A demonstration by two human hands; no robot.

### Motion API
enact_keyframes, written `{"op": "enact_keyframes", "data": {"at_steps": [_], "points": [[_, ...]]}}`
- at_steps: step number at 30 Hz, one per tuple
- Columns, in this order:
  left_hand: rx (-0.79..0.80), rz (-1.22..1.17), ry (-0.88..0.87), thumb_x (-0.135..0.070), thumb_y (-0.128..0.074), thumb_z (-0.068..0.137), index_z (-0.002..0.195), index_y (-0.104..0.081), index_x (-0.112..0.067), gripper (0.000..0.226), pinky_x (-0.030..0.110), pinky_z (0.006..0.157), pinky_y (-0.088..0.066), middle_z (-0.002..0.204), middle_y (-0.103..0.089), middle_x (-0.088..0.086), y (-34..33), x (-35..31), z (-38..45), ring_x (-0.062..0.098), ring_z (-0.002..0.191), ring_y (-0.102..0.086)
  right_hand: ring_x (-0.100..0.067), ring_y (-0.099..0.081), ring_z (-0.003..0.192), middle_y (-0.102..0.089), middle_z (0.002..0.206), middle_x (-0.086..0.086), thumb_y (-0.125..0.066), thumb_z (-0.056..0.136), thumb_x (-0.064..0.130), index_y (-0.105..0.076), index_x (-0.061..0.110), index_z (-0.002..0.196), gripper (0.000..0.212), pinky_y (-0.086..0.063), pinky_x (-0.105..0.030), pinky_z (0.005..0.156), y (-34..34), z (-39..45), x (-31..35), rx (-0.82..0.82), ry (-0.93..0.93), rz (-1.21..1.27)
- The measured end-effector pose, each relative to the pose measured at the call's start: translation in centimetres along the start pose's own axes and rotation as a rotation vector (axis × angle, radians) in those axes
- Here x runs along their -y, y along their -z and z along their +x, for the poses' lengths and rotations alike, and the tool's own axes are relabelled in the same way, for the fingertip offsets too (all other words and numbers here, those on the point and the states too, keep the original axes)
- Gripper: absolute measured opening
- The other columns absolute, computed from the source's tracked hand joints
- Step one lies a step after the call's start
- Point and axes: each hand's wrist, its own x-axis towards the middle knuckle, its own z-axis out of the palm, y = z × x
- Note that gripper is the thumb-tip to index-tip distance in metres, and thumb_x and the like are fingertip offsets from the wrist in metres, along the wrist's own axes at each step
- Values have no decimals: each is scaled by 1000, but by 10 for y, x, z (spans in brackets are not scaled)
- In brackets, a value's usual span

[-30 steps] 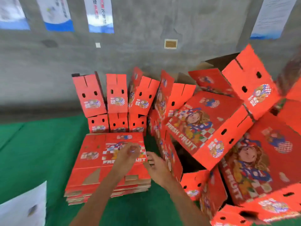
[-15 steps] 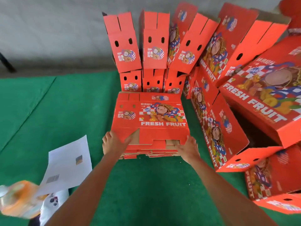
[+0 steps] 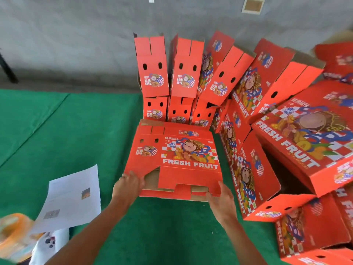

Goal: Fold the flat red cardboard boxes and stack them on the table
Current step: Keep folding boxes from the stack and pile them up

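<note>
A flat red cardboard box (image 3: 177, 150) printed "FRESH FRUIT" lies on top of a low stack of flat boxes (image 3: 172, 195) on the green table cover. Its near edge is raised off the stack. My left hand (image 3: 127, 188) grips the near left corner of that top box. My right hand (image 3: 222, 197) holds its near right corner, fingers under the flap. Folded red boxes (image 3: 152, 73) stand upright in rows behind the stack, against the wall.
More folded red boxes (image 3: 309, 134) lie tumbled in a heap on the right. A white printed sheet (image 3: 72, 197) lies on the green cover (image 3: 66, 134) at the left, with a blurred orange object (image 3: 13, 232) at the lower left corner. The grey wall (image 3: 76, 35) runs behind.
My hands moved from above the stack to its near edge and took hold of the top flat box's corners. Its near edge has lifted. The camera tilted down, then moved closer.
</note>
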Motion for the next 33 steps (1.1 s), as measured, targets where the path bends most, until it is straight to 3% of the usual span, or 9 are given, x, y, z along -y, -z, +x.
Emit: {"op": "enact_keyframes", "data": {"at_steps": [4, 8, 13, 16, 20, 24, 26, 28, 33], "points": [[-43, -344, 123, -24, -43, 109, 116, -63, -11, 25, 43, 74, -59, 101, -73, 10, 27, 15, -22, 34, 90, -74, -22, -49, 138, -33, 158, -1, -40, 92, 79, -28, 23, 159, 87, -47, -53, 109, 19, -29, 14, -20, 50, -38], [-327, -792, 265, -21, -59, 103, 92, -69, -4, 23, 46, 64, -50, 78, -70, 21, 73, 36, -37, 47, 74, -65, -23, -57, 127, -46, 143, -2, -29, 82, 92, -27, 24, 157, 101, -52, -48, 101, 58, -46, 56, -47, 143, -172], [-708, -1158, 291, -23, -68, 100, 101, -75, -15, 10, 33, 72, -50, 93, -74, 6, 172, 43, -42, 26, 80, -71, -26, -69, 106, -70, 110, 1, -21, 81, 96, -18, 41, 157, 94, -54, -44, 96, 111, -66, 123, 153, 243, -302], [-816, -1343, 154, -22, -72, 97, 104, -70, -20, 7, 31, 86, -52, 106, -66, 4, 233, 37, -44, 17, 91, -69, -18, -67, 112, -66, 98, 14, -15, 80, 99, -46, 46, 145, 90, -51, -44, 101, 141, -81, 150, 253, 355, -202], [-807, -1202, -118, -22, -72, 97, 103, -64, -27, 11, 33, 89, -50, 111, -57, -6, 281, 23, -65, 9, 98, -62, 6, -50, 129, -51, 145, 24, -23, 81, 97, -44, 50, 141, 79, -44, -37, 111, 175, -102, 178, 313, 420, 346], [-710, -1037, -332, -25, -64, 102, 109, -60, -25, 9, 45, 88, -51, 113, -56, -10, 302, 16, -88, 15, 99, -60, 1, -68, 96, -54, 116, 41, -54, 83, 84, -34, 57, 134, 61, -59, -24, 74, 208, -117, 201, 323, 463, 392], [-657, -963, -448, -29, -58, 104, 106, -54, -27, 5, 43, 86, -51, 114, -52, -13, 314, 15, -95, 13, 97, -59, -4, -71, 87, -56, 117, 32, -58, 97, 54, -38, 51, 137, 45, -54, -16, 65, 217, -118, 206, 326, 467, 219], [-597, -852, -559, -32, -55, 106, 108, -48, -28, 8, 38, 82, -49, 117, -45, -17, 326, 9, -99, 13, 94, -55, -7, -68, 71, -63, 97, 17, -56, 100, 41, -53, 39, 113, 13, -48, -16, 57, 222, -116, 212, 188, 465, 34], [-527, -812, -708, -25, -56, 106, 121, -50, -22, 16, 42, 92, -49, 124, -47, -8, 356, -4, -99, 19, 106, -54, -32, -68, 74, -67, 78, -11, -58, 100, 49, -61, 7, 92, 43, -56, -43, 67, 242, -123, 231, -64, 508, -122]]}}
